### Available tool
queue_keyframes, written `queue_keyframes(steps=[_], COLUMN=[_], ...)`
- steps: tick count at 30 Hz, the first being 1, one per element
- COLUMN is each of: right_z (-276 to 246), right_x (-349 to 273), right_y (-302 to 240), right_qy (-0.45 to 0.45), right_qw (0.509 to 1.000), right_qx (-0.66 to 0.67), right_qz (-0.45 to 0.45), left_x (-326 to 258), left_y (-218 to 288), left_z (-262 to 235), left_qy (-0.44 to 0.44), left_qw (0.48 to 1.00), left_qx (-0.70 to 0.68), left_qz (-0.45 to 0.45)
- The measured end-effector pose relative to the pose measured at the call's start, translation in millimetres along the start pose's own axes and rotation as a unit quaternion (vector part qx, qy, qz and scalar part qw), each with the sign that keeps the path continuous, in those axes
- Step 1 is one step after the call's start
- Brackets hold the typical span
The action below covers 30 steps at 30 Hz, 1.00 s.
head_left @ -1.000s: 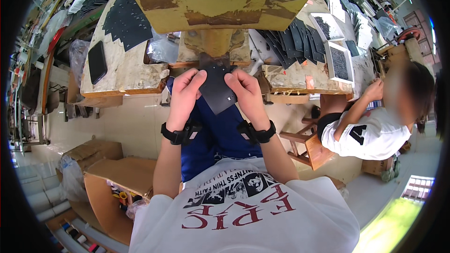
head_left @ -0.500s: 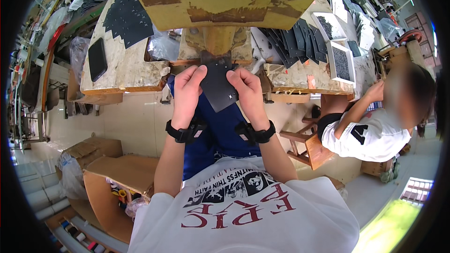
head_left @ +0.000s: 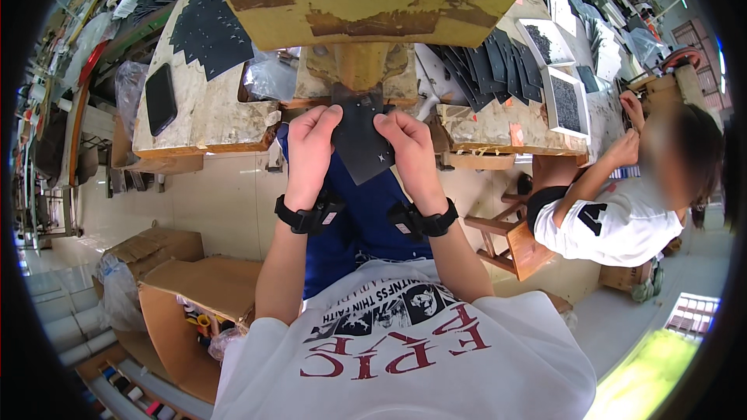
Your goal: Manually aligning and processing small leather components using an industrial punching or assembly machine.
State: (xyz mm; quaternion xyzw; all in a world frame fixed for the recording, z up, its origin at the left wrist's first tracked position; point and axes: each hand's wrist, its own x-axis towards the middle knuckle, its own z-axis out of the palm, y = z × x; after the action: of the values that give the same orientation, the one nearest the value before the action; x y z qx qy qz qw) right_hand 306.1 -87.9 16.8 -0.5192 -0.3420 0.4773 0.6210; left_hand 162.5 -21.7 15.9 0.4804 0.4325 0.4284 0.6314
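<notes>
While both hands, left hand [head_left: 311, 148] & right hand [head_left: 411, 152], are pinching the black sheet [head_left: 359, 136] at the desk's [head_left: 202, 120] near edge, she's prob lining it up under the yellow press [head_left: 358, 70]; next needs a steady push in.

Seen from above, a person's left hand [head_left: 310, 152] and right hand [head_left: 411, 152] pinch the two side edges of a dark flat sheet [head_left: 359, 136] between them, thumbs on top. Its far edge sits under a yellow machine post [head_left: 359, 70] just beyond the fingers. Left of the left hand, a phone [head_left: 160, 98] lies on a worn bench [head_left: 204, 113]. Right of the right hand lie fanned dark pieces [head_left: 486, 70]. Farther right, a co-worker [head_left: 622, 210] sits.
</notes>
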Motion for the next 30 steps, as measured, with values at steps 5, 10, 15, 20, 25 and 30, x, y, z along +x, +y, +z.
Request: queue_keyframes(steps=[5,10,15,20,25,30], right_z=[-1.0,-1.4,-2.8,-1.6,-2.7,-1.4], right_x=[-0.7,2.1,2.1,-0.1,1.0,-0.2], right_y=[3.4,3.3,5.4,2.1,4.3,3.2], right_qy=[0.003,-0.002,-0.004,-0.003,-0.005,-0.004], right_qw=[1.0,1.0,1.0,1.0,1.0,1.0], right_qx=[0.002,0.004,0.016,0.016,0.02,0.02], right_qz=[0.003,0.0,0.008,0.016,0.016,0.012], left_x=[-0.7,2.4,1.0,0.5,1.0,1.9], left_y=[-2.0,-6.1,-4.7,-1.0,-2.0,-6.6], left_z=[-0.3,-6.2,-6.5,-0.8,-6.5,-8.2], left_qy=[0.01,-0.02,-0.032,-0.002,-0.022,-0.039], left_qw=[0.999,0.999,0.998,0.998,0.998,0.997], left_qx=[-0.017,-0.03,-0.027,-0.038,-0.029,-0.039], left_qz=[-0.034,-0.03,-0.043,-0.049,-0.044,-0.053])
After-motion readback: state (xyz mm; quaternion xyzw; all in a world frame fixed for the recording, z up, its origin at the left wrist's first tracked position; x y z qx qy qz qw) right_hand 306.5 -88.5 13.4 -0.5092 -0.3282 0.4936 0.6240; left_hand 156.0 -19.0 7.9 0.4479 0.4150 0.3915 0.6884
